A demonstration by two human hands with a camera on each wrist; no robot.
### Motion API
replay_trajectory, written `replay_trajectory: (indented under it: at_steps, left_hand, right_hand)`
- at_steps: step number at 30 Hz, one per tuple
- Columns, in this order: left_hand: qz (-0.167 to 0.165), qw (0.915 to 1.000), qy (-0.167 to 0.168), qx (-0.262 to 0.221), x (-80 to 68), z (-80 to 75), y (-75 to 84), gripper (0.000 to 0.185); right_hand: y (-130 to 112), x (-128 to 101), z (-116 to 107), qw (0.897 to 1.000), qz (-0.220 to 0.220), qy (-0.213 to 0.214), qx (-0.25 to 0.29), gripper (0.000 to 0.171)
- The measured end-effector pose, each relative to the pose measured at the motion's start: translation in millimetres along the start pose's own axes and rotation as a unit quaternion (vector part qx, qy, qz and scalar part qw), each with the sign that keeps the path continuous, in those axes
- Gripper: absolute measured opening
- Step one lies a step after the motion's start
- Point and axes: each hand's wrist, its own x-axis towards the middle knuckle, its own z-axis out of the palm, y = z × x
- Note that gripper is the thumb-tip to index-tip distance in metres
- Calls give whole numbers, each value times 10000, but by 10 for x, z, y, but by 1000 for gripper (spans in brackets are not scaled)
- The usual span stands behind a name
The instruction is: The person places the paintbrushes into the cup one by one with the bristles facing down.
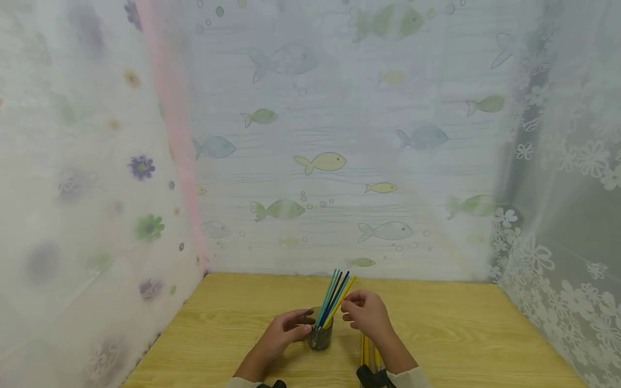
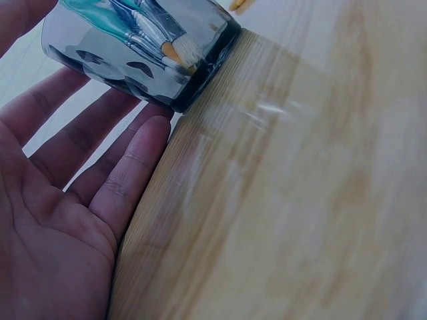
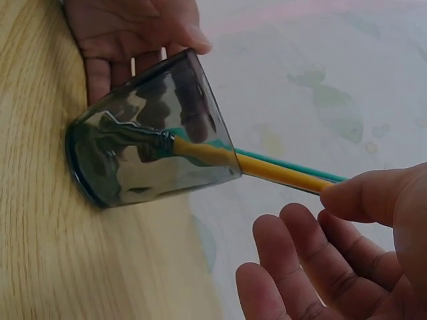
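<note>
A smoky see-through glass cup (image 1: 320, 340) stands on the table, with teal and dark blue paintbrushes (image 1: 329, 297) leaning in it, bristles down. My left hand (image 1: 285, 333) holds the cup from the left, thumb near the rim and fingers around the far side. On the right, my right hand (image 1: 370, 313) pinches the upper handle of a yellow paintbrush (image 3: 267, 171), whose lower end is inside the cup. The remaining right fingers are loosely bent, apart from the cup. Pale bristles (image 2: 191, 53) show through the glass in the left wrist view.
More yellow-handled brushes (image 1: 366, 350) lie on the wooden table (image 1: 451, 334) beneath my right forearm. A black wrist strap (image 1: 371, 376) partly covers them. Fish-patterned sheeting (image 1: 325, 161) hangs behind the table, with flowered sheets at both sides.
</note>
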Motion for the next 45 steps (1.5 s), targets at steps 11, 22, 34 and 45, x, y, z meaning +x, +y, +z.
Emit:
replay_trajectory:
  at_steps: [11, 22, 34, 45]
  left_hand:
    - [20, 10000, -81, -32, 25, -17, -23, 53]
    - [54, 9999, -105, -2, 31, -17, -23, 53]
    - [21, 9998, -109, -146, 35, -25, -36, 53]
    - [44, 9999, -102, -89, 32, -32, -46, 52]
  right_hand:
    - [5, 29, -53, 9998, 69, 130, -92, 24]
    - [40, 22, -121, 9998, 59, 143, -95, 20]
    - [70, 53, -332, 9986, 168, 490, -50, 20]
    - [138, 74, -506, 9978, 352, 569, -23, 21]
